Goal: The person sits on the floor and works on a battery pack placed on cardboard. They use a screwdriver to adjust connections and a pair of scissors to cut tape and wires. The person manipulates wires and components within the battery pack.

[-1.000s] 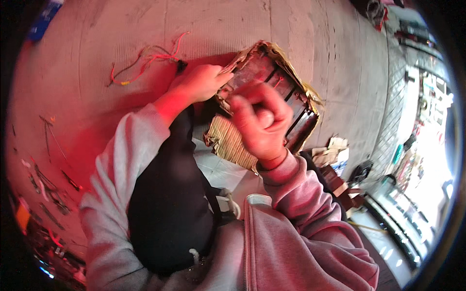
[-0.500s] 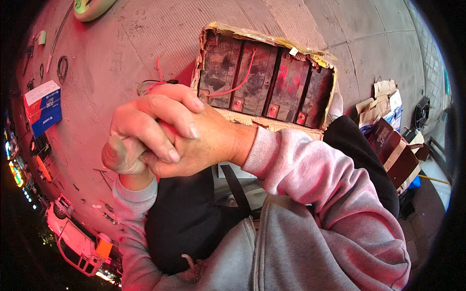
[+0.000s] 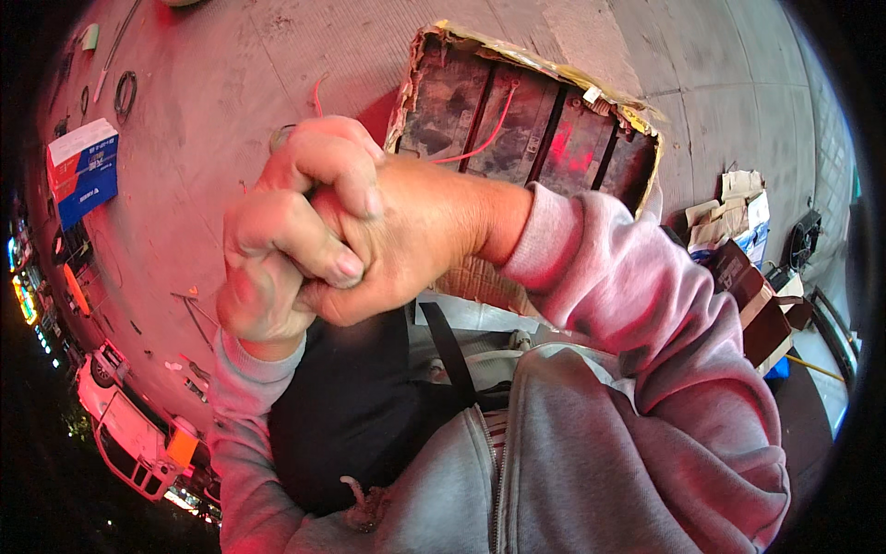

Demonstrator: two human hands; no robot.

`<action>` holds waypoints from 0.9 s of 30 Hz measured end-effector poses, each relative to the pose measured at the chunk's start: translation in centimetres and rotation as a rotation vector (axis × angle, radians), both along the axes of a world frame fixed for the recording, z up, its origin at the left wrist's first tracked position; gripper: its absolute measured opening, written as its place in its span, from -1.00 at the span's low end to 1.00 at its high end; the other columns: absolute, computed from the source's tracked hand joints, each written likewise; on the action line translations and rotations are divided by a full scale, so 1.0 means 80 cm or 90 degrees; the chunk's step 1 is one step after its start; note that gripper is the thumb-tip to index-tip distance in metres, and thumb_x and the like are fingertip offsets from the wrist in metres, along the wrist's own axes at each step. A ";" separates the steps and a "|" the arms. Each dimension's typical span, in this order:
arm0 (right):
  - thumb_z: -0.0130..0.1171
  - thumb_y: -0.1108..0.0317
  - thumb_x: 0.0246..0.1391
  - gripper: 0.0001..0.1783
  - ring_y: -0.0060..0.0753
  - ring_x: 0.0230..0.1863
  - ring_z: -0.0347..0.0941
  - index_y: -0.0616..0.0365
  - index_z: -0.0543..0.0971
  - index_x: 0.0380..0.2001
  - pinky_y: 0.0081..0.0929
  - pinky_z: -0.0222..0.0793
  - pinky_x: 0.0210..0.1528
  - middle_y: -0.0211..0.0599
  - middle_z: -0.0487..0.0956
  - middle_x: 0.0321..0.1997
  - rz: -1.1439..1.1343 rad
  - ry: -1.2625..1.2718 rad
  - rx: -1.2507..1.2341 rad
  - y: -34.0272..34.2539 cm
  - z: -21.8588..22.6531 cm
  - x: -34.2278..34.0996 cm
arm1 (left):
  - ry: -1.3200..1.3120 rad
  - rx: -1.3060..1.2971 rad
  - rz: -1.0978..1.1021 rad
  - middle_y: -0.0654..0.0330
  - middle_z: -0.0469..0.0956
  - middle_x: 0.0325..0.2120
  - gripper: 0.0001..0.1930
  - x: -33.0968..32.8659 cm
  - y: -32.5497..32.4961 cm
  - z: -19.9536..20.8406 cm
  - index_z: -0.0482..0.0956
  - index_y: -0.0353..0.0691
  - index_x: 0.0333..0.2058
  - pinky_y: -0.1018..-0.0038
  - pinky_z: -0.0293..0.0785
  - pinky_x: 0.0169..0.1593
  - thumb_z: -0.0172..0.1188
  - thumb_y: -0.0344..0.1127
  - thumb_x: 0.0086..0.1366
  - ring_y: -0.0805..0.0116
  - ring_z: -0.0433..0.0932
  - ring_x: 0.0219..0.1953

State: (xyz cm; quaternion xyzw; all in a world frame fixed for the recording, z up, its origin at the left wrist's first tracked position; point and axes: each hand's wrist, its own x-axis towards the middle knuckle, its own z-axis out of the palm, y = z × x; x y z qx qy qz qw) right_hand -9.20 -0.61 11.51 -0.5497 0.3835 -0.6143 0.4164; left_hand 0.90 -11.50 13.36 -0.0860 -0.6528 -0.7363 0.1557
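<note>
Left hand (image 3: 295,231) clasping right hand (image 3: 415,240), fingers interlocked

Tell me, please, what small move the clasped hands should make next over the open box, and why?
Probably part them: the left hand wraps the right hand, so neither can grasp anything. Whether they hold something cannot be told. The red wire lies loose in the torn cardboard box behind them.

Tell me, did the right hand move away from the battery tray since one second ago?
Yes. The right hand left the battery tray and came toward the person's chest, clasped with the left hand.
</note>
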 end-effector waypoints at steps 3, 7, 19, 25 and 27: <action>0.26 0.32 -0.26 -0.77 -0.17 -0.22 0.53 0.02 0.51 -0.43 -0.32 0.39 -0.15 -0.28 0.49 -0.42 0.032 0.016 0.032 -0.014 0.001 -0.003 | -0.069 0.069 0.033 -0.10 0.44 -0.21 -0.37 0.012 -0.009 -0.001 0.46 -0.20 -0.55 0.04 0.21 0.14 -0.27 0.23 0.42 0.01 0.36 -0.06; 0.32 0.26 -0.11 -0.76 -0.16 -0.41 0.54 0.17 0.53 -0.44 -0.31 0.42 -0.36 -0.18 0.52 -0.54 -0.013 0.212 0.107 -0.015 0.013 -0.018 | -0.054 0.056 0.180 -0.13 0.48 -0.10 -0.39 0.017 -0.026 -0.052 0.54 -0.33 -0.36 0.32 0.33 0.08 -0.28 0.11 0.46 0.17 0.46 -0.07; 0.40 0.22 -0.07 -0.60 0.03 -0.44 0.49 0.12 0.44 -0.26 -0.14 0.41 -0.38 -0.20 0.53 -0.51 -0.196 0.678 0.293 0.034 0.083 -0.013 | -0.506 -0.202 0.109 -0.16 0.52 0.07 -0.24 0.040 -0.001 -0.195 0.35 -0.47 0.19 0.29 0.36 0.21 0.09 0.18 0.36 0.08 0.50 0.14; 0.35 0.31 -0.03 -0.63 0.09 -0.33 0.47 0.15 0.43 -0.20 -0.10 0.40 -0.24 -0.17 0.54 -0.44 -0.136 0.725 0.224 0.033 0.094 -0.017 | -0.509 -0.195 0.108 -0.16 0.62 -0.21 -0.52 0.033 -0.005 -0.175 0.53 -0.36 -0.01 0.26 0.50 -0.07 0.16 -0.03 0.32 0.10 0.65 -0.16; 0.33 0.31 0.00 -0.65 0.09 -0.37 0.49 0.17 0.43 -0.20 -0.12 0.42 -0.30 -0.16 0.55 -0.46 -0.155 0.670 0.292 0.032 0.100 -0.011 | -0.472 -0.229 0.133 -0.16 0.60 -0.32 -0.65 0.034 -0.008 -0.174 0.56 -0.32 -0.12 0.22 0.48 -0.17 0.15 -0.13 0.30 0.11 0.64 -0.26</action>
